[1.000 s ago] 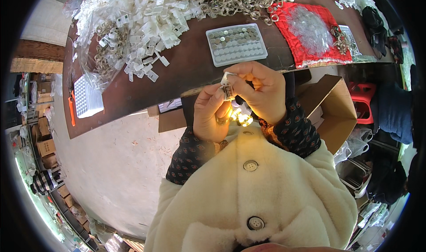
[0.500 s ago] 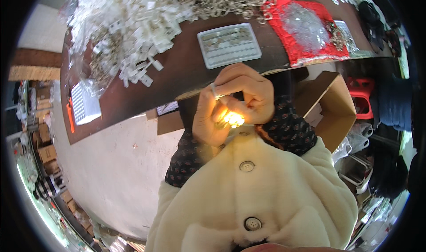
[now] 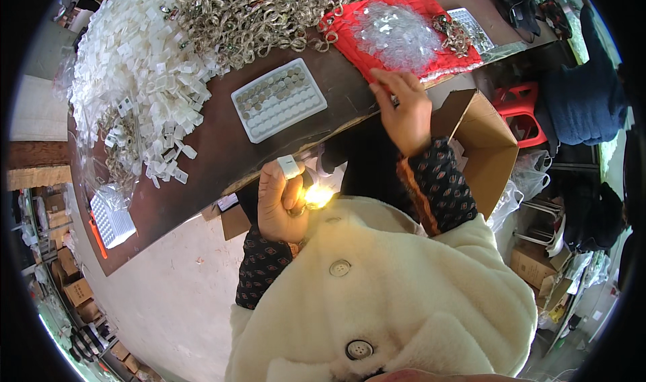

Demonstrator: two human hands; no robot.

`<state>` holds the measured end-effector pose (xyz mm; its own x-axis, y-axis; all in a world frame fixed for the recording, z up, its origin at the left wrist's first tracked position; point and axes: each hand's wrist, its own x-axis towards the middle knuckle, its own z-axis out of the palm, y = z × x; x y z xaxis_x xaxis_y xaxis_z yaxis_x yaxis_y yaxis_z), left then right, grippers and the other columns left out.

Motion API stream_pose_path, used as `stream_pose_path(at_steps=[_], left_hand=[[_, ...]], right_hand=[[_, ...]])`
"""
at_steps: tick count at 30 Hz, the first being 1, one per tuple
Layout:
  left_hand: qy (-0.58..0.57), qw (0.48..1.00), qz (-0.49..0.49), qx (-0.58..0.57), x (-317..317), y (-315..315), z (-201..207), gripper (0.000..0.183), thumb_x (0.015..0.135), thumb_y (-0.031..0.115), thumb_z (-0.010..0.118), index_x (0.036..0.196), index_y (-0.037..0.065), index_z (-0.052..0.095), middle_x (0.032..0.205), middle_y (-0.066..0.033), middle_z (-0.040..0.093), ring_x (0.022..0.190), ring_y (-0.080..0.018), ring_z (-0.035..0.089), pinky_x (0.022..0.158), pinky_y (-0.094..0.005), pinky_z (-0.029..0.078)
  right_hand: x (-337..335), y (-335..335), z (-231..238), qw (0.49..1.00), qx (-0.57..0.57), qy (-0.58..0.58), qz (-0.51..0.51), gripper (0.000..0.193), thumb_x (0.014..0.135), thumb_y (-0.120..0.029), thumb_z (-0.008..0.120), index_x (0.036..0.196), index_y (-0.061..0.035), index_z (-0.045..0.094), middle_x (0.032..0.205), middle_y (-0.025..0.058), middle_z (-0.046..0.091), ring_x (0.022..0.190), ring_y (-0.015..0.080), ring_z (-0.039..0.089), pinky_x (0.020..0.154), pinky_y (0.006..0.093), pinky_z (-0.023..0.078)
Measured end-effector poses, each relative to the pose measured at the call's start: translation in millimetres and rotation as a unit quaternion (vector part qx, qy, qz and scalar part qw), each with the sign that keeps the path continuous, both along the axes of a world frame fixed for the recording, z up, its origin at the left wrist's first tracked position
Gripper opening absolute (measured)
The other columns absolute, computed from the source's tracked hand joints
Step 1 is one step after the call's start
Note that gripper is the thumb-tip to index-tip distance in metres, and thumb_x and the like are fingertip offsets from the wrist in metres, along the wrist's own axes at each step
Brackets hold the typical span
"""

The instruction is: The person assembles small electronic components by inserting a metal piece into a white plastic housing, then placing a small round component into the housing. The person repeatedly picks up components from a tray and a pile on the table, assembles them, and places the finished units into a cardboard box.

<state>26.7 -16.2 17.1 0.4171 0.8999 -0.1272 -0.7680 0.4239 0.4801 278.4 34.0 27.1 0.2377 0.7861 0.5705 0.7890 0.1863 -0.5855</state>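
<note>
My left hand (image 3: 279, 204), just off the table's front edge, is closed around a small white plastic battery box (image 3: 289, 167). Beside its fingers a bundle of lit string lights (image 3: 318, 195) glows bright yellow, its strands lost in the glare. My right hand (image 3: 406, 111) is raised by the table edge, fingers stretched toward a red cloth (image 3: 346, 46); nothing shows in its grip. Clear plastic pieces (image 3: 397, 35) lie heaped on the cloth. Between my hands, further back, a white tray (image 3: 296, 116) holds rows of round button cells.
White plastic boxes (image 3: 134, 66) form a big pile at the left, beside coiled light strings (image 3: 249, 19). An orange-handled tool (image 3: 98, 237) and another white tray (image 3: 114, 217) lie at the left corner. A cardboard box (image 3: 481, 146) and a red stool (image 3: 521, 116) stand at right.
My hands, together around the glowing lights before, are now apart. My right hand has moved away to the right toward the red cloth; the left keeps the battery box.
</note>
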Motion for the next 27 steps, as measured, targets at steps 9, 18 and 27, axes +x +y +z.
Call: stream_pose_path(at_steps=[9,18,27], left_hand=[[0.115,0.993,0.005,-0.011,4.0,2.3,3.5,0.022,0.1,0.031,0.056,0.103,0.01,0.062,0.061,0.005,0.036,0.05,-0.0038,0.023,0.044,-0.0213,0.019],[0.095,0.993,0.067,-0.02,4.7,-1.9,14.6,0.018,0.099,0.022,0.059,0.113,0.01,0.059,0.103,-0.0084,0.067,0.056,-0.0036,0.041,0.044,-0.0175,0.028],[0.126,0.985,0.116,-0.019,-4.6,-6.4,17.9,0.013,0.098,0.014,0.062,0.107,0.006,0.063,0.088,-0.0017,0.063,0.054,-0.0042,0.041,0.046,-0.0188,0.031]], right_hand=[[8.1,11.2,-4.0,0.993,-0.012,0.082,0.079,0.009,0.085,0.002,0.069,0.093,-0.0026,0.068,0.093,0.0113,0.067,0.077,0.0247,0.067,0.069,0.0307,0.054],[-70.2,-22.5,36.1,0.921,-0.001,0.089,0.38,0.031,0.086,0.011,0.061,0.111,-0.0038,0.072,0.096,0.0082,0.059,0.079,0.0191,0.063,0.071,0.0262,0.052],[-88.1,-24.9,47.0,0.913,0.014,0.0,0.407,0.037,0.073,0.001,0.064,0.109,-0.0055,0.066,0.093,0.008,0.063,0.082,0.0265,0.064,0.068,0.0331,0.054]])
